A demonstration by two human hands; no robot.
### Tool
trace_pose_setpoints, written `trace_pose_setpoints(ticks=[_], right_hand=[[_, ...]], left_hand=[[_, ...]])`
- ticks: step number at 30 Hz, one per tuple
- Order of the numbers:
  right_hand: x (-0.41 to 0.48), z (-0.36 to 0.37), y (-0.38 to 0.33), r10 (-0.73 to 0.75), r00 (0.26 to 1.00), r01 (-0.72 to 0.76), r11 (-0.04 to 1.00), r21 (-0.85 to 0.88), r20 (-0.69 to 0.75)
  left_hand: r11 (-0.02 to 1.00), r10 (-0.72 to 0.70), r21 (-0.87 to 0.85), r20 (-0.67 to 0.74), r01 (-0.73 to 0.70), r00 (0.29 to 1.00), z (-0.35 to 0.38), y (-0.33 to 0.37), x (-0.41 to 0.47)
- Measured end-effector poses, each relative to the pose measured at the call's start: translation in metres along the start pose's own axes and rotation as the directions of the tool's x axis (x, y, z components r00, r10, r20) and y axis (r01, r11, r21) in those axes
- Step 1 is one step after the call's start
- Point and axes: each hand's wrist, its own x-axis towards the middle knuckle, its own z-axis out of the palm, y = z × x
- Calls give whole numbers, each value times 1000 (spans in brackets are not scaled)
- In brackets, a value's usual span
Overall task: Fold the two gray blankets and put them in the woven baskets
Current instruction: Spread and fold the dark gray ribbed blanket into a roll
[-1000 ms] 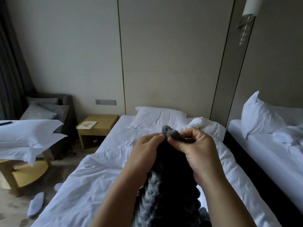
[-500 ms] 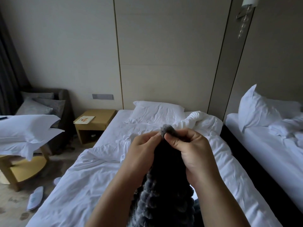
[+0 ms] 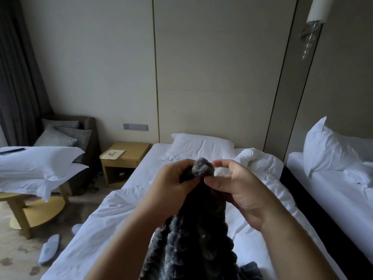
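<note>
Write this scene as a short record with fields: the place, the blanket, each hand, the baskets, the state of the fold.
place: bedroom, with a bed in white sheets below the hands and a second bed to the right
blanket: gray and fluffy, held up over the bed, hanging from one bunched corner
left hand: grips the blanket just below that corner
right hand: fingers curled on the blanket's edge, thumb apart from it
baskets: not in view
fold: not yet done
</note>
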Motion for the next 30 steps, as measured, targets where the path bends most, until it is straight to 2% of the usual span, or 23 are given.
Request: trace_pose_setpoints(ticks=[3, 7, 10, 12, 16, 19, 22, 24, 26, 28, 30], right_hand=[[10, -4, -19, 24, 954, 29, 985, -171, 300], [29, 2, -35, -19, 928, 145, 939, -312, 373], [40, 7, -41, -20, 917, 177, 916, -359, 399], [46, 14, -42, -74, 930, 198, 926, -321, 359], [58, 24, -36, -253, 952, 279, 948, -151, 174], [61, 26, -34, -227, 953, 234, 972, -12, 200], [60, 25, -33, -147, 967, 149, 989, 6, 206], [59, 23, -32, -126, 975, 135, 990, -38, 184], [57, 21, -31, -162, 977, 185, 966, -179, 138], [55, 21, -31, -324, 945, 311, 867, -390, 36], [53, 24, -30, -563, 825, 442, 690, -574, -41]], left_hand=[[998, 44, -34, 2, -44, 999, -19, 20, 13], [993, 110, -55, 6, -109, 994, -41, 46, 32], [990, 101, -90, -72, -107, 992, -54, 63, 46], [989, 63, -123, -124, -78, 990, -62, 72, 55], [972, -70, -235, -174, 27, 982, -69, 85, 66], [977, -110, -205, -233, 62, 966, -69, 89, 71], [986, -113, -144, -250, 78, 962, -69, 89, 75], [986, -127, -134, -251, 96, 960, -71, 88, 76], [986, -135, -129, -249, 105, 959, -74, 86, 76], [984, -144, -136, -251, 113, 957, -76, 85, 75], [978, -166, -168, -255, 125, 953, -78, 86, 75]])
